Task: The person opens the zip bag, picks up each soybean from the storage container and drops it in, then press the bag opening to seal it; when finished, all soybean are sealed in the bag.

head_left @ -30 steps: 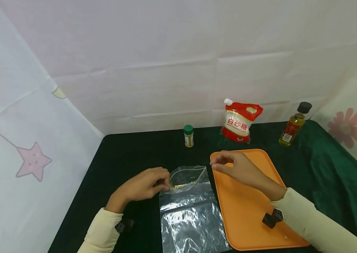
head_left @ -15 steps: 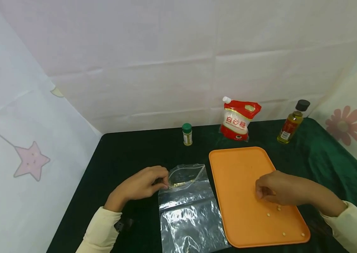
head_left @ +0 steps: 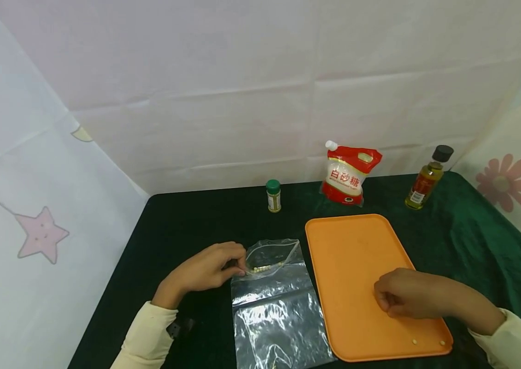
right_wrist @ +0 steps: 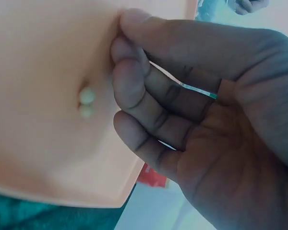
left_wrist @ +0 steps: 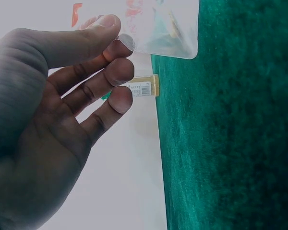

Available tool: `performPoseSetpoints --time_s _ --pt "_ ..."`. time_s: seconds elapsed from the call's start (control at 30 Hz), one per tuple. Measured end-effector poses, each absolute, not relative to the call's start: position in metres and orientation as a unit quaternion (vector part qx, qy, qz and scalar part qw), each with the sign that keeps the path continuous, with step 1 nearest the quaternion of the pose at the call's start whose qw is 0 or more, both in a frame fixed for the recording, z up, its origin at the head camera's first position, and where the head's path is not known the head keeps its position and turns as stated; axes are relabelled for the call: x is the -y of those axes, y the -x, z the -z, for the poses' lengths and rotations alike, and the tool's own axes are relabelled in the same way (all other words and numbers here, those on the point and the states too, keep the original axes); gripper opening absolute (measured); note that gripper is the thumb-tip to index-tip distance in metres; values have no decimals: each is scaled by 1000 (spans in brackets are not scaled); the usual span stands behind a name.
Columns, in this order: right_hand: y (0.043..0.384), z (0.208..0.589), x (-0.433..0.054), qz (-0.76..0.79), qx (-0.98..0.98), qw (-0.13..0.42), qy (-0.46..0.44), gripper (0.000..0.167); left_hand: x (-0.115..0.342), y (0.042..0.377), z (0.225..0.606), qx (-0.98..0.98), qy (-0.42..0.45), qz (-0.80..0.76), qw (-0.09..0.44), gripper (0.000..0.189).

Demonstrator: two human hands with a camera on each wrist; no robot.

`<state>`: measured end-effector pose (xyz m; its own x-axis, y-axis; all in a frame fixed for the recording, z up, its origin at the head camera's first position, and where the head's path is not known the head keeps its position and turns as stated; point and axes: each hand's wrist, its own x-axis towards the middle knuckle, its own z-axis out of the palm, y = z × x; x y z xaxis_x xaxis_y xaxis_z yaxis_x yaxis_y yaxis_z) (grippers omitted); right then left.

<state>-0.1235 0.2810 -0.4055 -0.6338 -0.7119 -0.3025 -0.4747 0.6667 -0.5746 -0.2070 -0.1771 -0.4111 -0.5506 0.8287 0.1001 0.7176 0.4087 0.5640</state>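
My left hand [head_left: 209, 269] pinches the left edge of the mouth of a clear zip bag [head_left: 272, 312] between thumb and fingers. The bag's mouth gapes, and several pale yellow beans [head_left: 262, 268] lie inside. Seen from the left wrist, a corner of the bag [left_wrist: 177, 43] extends past the fingertips. My right hand [head_left: 410, 294] is low over the orange tray [head_left: 343, 256], thumb and index fingertips together at its surface. I cannot tell whether a bean is between them. Two small round beans [right_wrist: 86, 101] lie beside those fingers in the right wrist view.
Two more beans [head_left: 415, 342] lie near the tray's front edge. Behind stand a green-capped jar [head_left: 273, 196], a red-and-white sugar pouch [head_left: 349, 175] and a black-capped oil bottle [head_left: 428, 179]. A dark green cloth [head_left: 196, 220] covers the table, with white curtain [head_left: 242, 102] behind it.
My right hand has moved from beside the bag's mouth to the right and nearer over the tray, then slightly nearer again, covering beans seen there before. The left hand has kept its hold.
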Motion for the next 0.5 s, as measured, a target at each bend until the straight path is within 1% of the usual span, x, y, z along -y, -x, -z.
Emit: performPoseSetpoints --time_s 0.17,0.27,0.4,0.5 --pt "124 406 -272 214 -879 248 346 30 176 207 410 -833 -466 -283 95 15" --pt "125 408 -269 220 -876 225 365 30 176 206 410 -835 -463 -282 98 15" --pt "128 409 -266 245 -874 199 369 26 177 206 409 -837 -458 -281 104 14" --pt "133 409 -266 261 -881 181 350 21 178 206 409 -837 -456 -282 105 14"
